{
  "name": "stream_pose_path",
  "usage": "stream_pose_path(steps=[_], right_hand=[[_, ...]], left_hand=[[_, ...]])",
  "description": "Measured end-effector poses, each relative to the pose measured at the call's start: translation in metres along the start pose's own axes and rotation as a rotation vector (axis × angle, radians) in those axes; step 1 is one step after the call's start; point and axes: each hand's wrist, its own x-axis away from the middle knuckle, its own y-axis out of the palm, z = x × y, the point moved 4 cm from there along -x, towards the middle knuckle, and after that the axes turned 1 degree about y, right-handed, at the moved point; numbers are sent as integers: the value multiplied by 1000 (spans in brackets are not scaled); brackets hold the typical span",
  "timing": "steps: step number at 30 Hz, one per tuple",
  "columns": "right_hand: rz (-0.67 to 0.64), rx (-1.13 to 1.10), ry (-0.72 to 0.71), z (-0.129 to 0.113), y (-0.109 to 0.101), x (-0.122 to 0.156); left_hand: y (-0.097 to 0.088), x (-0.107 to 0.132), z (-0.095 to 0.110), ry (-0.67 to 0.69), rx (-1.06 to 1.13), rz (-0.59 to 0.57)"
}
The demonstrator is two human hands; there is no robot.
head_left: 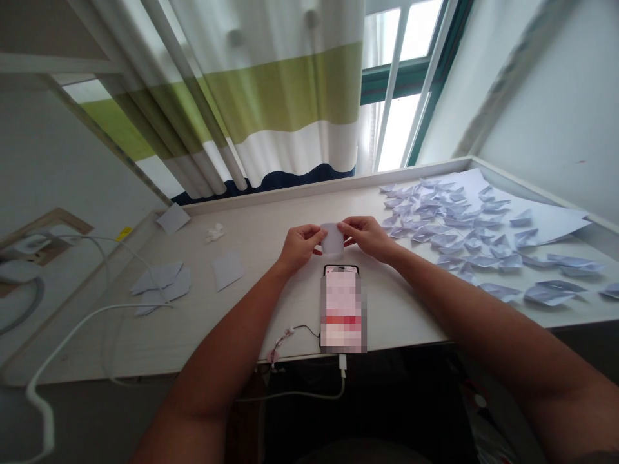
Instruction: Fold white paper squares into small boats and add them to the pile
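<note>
1. Centre of the clock, and the small white paper [333,240] is up between two hands, pinched at opposite sides, presumably to keep it flat and steady.
2. Straight down at six o'clock lies the phone [338,309], screen up between the arms, likely set there for easy glancing; a charging cable [342,362] meets its near end.
3. Out around three, folded papers [447,240] crowd together, seemingly parked clear of the working spot.
4. Around nine, loose flat sheets [161,278], probably within the left side's reach.
5. Now the grips: left hand [300,247] pinches the paper's nine-o'clock edge, thumb uppermost; right hand [363,234] nips it near two.
6. Left forearm [232,322] slants in from between seven and eight, right forearm [459,309] from four.
</note>
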Motion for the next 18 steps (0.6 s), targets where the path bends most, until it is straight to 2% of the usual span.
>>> stream_pose_path(steps=[3, 9, 14, 18], right_hand=[[-17, 26, 40, 3, 3, 0], [-19, 72, -29, 0, 2, -1], [-71, 70, 32, 3, 3, -1], [-85, 105, -5, 2, 3, -1]], left_hand=[[-2, -1, -1, 5, 8, 30], [-1, 0, 4, -1, 25, 45], [-3, 0, 6, 22, 24, 76], [-4, -1, 5, 29, 18, 79]])
